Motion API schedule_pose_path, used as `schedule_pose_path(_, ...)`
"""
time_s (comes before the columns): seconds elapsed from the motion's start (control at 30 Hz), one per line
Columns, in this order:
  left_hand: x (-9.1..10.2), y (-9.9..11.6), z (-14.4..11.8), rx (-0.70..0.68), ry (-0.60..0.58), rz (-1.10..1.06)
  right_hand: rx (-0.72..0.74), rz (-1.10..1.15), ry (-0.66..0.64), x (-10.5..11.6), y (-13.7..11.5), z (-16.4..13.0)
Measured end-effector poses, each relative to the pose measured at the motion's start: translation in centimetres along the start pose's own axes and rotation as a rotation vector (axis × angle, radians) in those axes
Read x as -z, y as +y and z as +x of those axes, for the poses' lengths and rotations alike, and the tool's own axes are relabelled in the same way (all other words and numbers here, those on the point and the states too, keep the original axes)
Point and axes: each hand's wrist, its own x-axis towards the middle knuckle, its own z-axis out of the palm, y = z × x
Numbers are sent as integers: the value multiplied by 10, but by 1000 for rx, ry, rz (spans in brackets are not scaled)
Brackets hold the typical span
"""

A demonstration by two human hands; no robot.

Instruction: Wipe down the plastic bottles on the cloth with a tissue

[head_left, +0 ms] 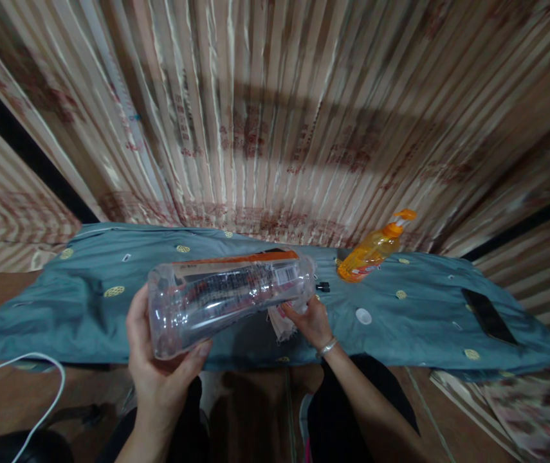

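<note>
A clear plastic bottle point(229, 297) is lying on its side in the air, just above the near edge of a teal cloth point(86, 315), with its flat base turned toward the camera and its neck pointing away to the right. An orange band is running along its upper side and a printed label is showing through the wall. The left hand point(159, 366) is cupping the base end from below, its fingers point(201, 350) curled closed around the rim of the bottom, the thumb lying along the left side. The right hand point(311, 321) is gripping at the neck end, fingers closed on the bottle there together with a crumpled scrap of label point(282, 325) hanging beneath; a bracelet is sitting on that wrist. On the cloth just beyond the neck, a small black cap point(323, 287) is lying, and a white cap point(363, 316) is resting nearby to the right. Farther back, an orange pump bottle point(374, 252) is leaning over. A dark phone point(489, 316) is lying well apart at the cloth's right end. Striped curtains point(275, 116) are hanging behind, and a white cable point(28, 392) is looping at the lower left.
</note>
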Motion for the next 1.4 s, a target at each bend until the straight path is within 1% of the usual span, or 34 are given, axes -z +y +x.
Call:
schedule_pose_path(0.23,1,-3,1,-30,-2,-3,-12,3,2,0,-2,0)
schedule_pose_path(0.47,-3,3,-1,7,-5,-25,-6,-8,-5,1,-1,0)
schedule_pose_path(0.73,-3,3,0,38,19,-28,0,0,19,-1,-5,-1)
schedule_pose_path(0.83,-1,1,0,43,13,-19,-5,-10,27,0,-7,-1)
schedule_pose_path(1.0,3,-8,1,-5,3,-44,0,-10,19,2,-9,1)
schedule_pose_path(1.1,10,-18,6,-11,6,-44,1,9,31,2,-10,1)
schedule_pose_path(1.23,21,-30,14,-9,-34,-64,-17,5,35,2,-10,0)
schedule_pose_path(1.3,22,-30,15,-9,-37,-48,-26,-3,30,2,-10,0)
schedule_pose_path(1.4,14,-20,10,-12,-36,-24,-29,-7,30,2,-10,1)
